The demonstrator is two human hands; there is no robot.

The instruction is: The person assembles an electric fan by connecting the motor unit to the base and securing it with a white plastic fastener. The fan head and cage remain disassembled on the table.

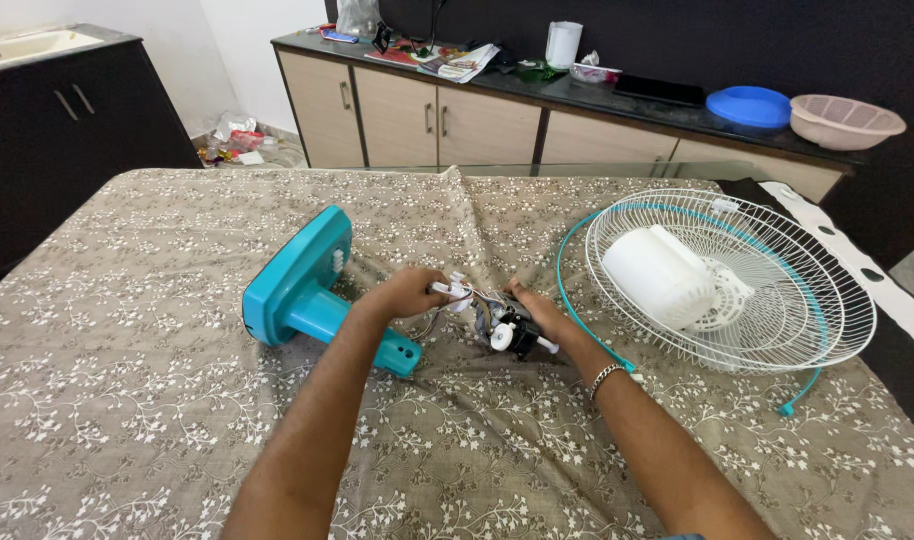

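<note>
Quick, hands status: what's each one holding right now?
Left hand: closed on a small white part with wires.
Right hand: resting on the fan motor; grip cannot be told.

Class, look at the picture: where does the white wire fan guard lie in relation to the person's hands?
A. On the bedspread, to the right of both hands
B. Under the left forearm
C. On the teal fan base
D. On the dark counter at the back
A: the white wire fan guard lies on the flowered bedspread, out past the right hand, while the left hand is nearer the teal fan base.
</note>
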